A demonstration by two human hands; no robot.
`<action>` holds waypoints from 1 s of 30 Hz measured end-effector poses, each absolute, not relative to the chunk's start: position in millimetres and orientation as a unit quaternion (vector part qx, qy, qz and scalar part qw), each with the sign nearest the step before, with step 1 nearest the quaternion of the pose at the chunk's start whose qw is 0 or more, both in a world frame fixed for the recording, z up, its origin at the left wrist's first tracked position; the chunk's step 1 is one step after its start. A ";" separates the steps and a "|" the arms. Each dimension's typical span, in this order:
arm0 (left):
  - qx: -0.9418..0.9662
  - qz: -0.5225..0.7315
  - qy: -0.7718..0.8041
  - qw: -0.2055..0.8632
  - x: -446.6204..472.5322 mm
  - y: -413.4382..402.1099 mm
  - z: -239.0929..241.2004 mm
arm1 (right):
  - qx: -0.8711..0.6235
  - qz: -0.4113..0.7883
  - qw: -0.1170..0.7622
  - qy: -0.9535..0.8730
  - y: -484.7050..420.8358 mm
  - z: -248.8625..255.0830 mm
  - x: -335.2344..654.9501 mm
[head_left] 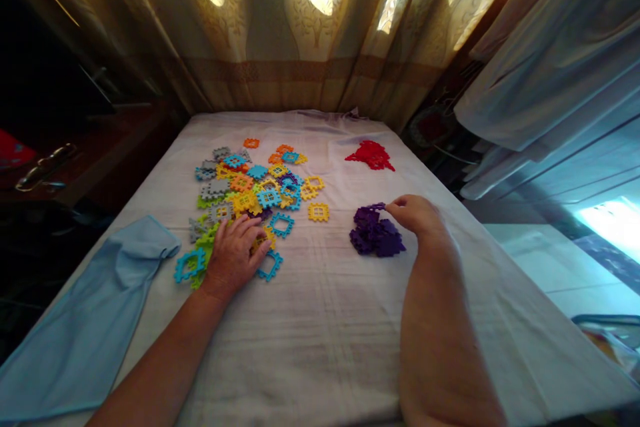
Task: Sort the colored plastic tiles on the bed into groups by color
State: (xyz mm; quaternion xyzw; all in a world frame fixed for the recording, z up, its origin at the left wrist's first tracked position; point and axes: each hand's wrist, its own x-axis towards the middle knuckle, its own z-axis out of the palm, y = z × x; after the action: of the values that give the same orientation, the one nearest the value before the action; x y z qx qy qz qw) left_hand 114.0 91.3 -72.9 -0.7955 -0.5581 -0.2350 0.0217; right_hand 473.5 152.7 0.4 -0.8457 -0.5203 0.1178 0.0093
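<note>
A spread of mixed plastic puzzle tiles [253,195] in orange, yellow, blue, grey and green lies on the white cloth-covered table [320,320]. My left hand [235,253] rests flat on the near edge of that spread, fingers stretched out over the tiles. A heap of purple tiles [374,235] sits to the right. My right hand [415,213] is at the heap's far right edge, fingertips pinched on a purple tile [379,207]. A separate heap of red tiles [371,155] lies farther back.
A light blue cloth [95,320] hangs over the table's left front edge. Curtains [300,33] close off the back. Dark furniture [60,160] stands at the left; draped fabric [550,80] and a tiled floor are at the right.
</note>
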 end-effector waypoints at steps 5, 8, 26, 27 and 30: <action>-0.774 -0.248 -0.581 0.047 113.9 91.1 -69.1 | -0.838 0.117 -0.006 -0.534 152.3 0.4 476.9; -0.764 -0.253 -0.591 0.056 113.7 91.0 -66.9 | -0.829 0.093 0.027 -0.551 150.4 7.5 466.9; -0.745 -0.222 -0.626 0.065 109.6 92.7 -74.3 | -0.495 0.105 0.140 -0.851 131.9 -47.2 290.1; -0.747 -0.222 -0.625 0.059 109.0 93.0 -74.7 | -0.497 0.108 0.143 -0.849 132.9 -49.7 288.7; -0.754 -0.222 -0.616 0.048 107.5 93.5 -75.9 | -0.503 0.118 0.144 -0.844 137.0 -52.8 283.9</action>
State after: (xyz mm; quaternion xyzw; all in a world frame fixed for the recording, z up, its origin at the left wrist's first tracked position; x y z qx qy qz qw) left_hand 107.5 93.5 -75.9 -0.7539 -0.6163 -0.2224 0.0477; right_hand 283.9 137.0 -52.8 -0.5031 -0.8440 0.1176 0.1439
